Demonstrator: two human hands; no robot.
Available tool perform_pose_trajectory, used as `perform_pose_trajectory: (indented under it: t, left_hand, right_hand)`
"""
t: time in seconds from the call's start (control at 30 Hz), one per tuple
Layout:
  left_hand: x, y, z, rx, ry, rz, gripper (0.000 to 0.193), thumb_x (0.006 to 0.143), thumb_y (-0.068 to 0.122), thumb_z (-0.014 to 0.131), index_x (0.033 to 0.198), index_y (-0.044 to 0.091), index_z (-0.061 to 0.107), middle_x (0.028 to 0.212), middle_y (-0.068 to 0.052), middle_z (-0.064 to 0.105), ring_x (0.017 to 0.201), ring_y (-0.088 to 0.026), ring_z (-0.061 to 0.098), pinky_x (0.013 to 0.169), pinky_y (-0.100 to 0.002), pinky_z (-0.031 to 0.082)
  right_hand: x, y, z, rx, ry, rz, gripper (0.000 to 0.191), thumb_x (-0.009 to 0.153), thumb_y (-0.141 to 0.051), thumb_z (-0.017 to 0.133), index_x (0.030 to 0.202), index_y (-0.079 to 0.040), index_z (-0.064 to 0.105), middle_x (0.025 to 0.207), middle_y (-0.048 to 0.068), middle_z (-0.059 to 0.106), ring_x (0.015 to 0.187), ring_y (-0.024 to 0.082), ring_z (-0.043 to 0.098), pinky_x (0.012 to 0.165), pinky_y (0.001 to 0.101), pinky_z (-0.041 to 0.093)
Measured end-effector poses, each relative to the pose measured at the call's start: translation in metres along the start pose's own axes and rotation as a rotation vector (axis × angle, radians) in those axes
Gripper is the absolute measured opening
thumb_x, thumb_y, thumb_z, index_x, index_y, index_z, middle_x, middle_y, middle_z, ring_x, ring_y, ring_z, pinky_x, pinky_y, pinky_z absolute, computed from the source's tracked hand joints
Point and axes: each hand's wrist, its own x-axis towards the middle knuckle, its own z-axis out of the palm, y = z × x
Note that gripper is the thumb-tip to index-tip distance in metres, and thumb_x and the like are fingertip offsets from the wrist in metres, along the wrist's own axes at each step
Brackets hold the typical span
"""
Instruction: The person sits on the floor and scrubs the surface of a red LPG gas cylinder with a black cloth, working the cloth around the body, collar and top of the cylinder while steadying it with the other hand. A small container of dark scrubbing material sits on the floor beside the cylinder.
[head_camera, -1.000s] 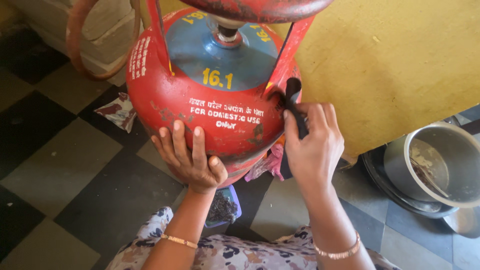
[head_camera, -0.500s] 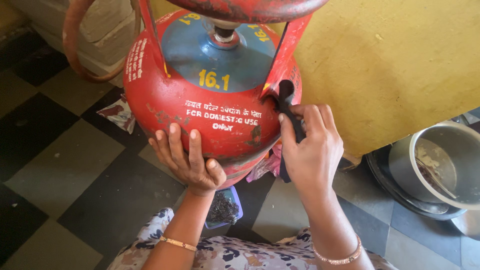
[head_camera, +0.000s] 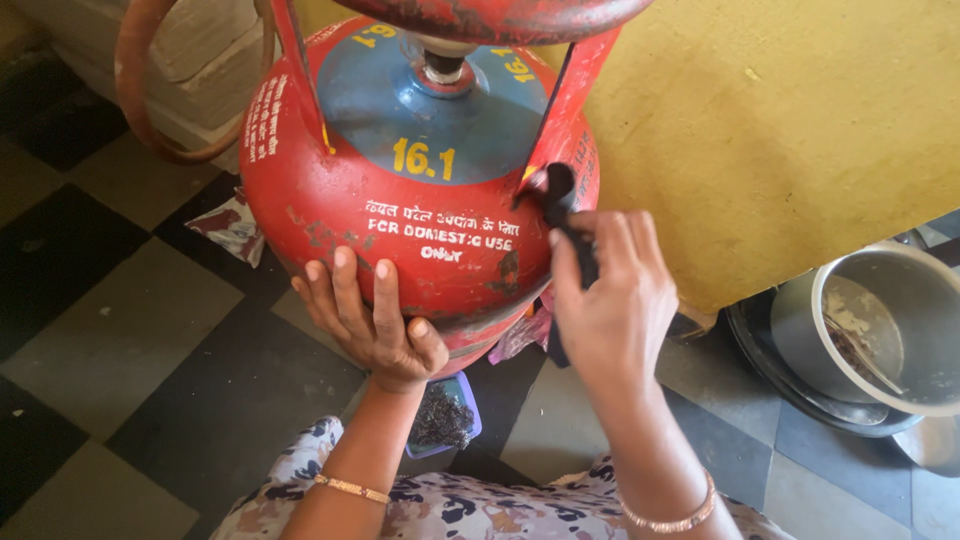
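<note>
— Red cylinder (head_camera: 400, 240) stands on the tiled floor (head_camera: 130, 350), far of the lap?
— Yes. Left hand (head_camera: 370, 325) lies flat and spread against its lower wall; right hand (head_camera: 610, 290) pinches a black cloth (head_camera: 565, 215) on its right side. Steel pot (head_camera: 890, 330) sits far right.

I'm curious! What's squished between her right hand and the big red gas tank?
A black cloth, pressed by the right hand against the red gas cylinder, seen from the head camera.

The cylinder's (head_camera: 420, 230) top ring ran off the upper edge. The right hand (head_camera: 610, 300) hid most of a black cloth (head_camera: 560, 200). The pot (head_camera: 885, 330) was cut at right.
</note>
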Motion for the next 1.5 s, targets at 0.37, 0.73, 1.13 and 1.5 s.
perform_pose_trajectory:
  t: [0.37,0.73,1.13,1.5]
  left_hand:
    - [0.003,0.003,0.001,0.002,-0.003,0.002,0.054,0.112,0.041,0.026,0.152,0.01,0.046,0.161,-0.02,0.037,0.156,-0.042,0.024,0.129,-0.068,0.02]
    - [0.0,0.005,0.005,0.002,0.022,-0.031,0.055,0.114,0.043,0.023,0.151,0.01,0.046,0.162,-0.019,0.038,0.157,-0.041,0.025,0.131,-0.068,0.021]
    - [0.002,0.002,0.0,-0.004,-0.003,0.012,0.053,0.111,0.039,0.027,0.15,0.008,0.048,0.161,-0.02,0.037,0.156,-0.043,0.025,0.129,-0.069,0.02]
    - [0.005,0.006,0.001,0.012,0.022,-0.005,0.054,0.112,0.039,0.025,0.149,0.009,0.048,0.159,-0.02,0.039,0.155,-0.043,0.027,0.128,-0.069,0.022]
  right_hand:
    - [0.007,0.005,0.003,0.061,0.011,0.054,0.016,0.092,-0.013,0.074,0.101,-0.003,0.067,0.094,0.012,0.064,0.078,0.026,0.066,0.07,0.038,0.053]
    - [-0.044,-0.025,0.041,0.293,0.075,-0.382,0.027,0.087,-0.008,0.08,0.113,-0.005,0.07,0.104,0.009,0.062,0.095,0.029,0.062,0.083,0.0398,0.05]
    - [-0.006,0.061,0.051,0.165,0.268,0.177,0.008,0.095,0.001,0.069,0.103,0.001,0.069,0.1,0.018,0.06,0.096,0.032,0.057,0.085,0.0409,0.047]
    - [-0.046,-0.006,0.03,0.472,0.067,-0.11,0.008,0.093,0.004,0.067,0.097,-0.004,0.066,0.099,0.01,0.066,0.096,0.022,0.065,0.086,0.0318,0.053]
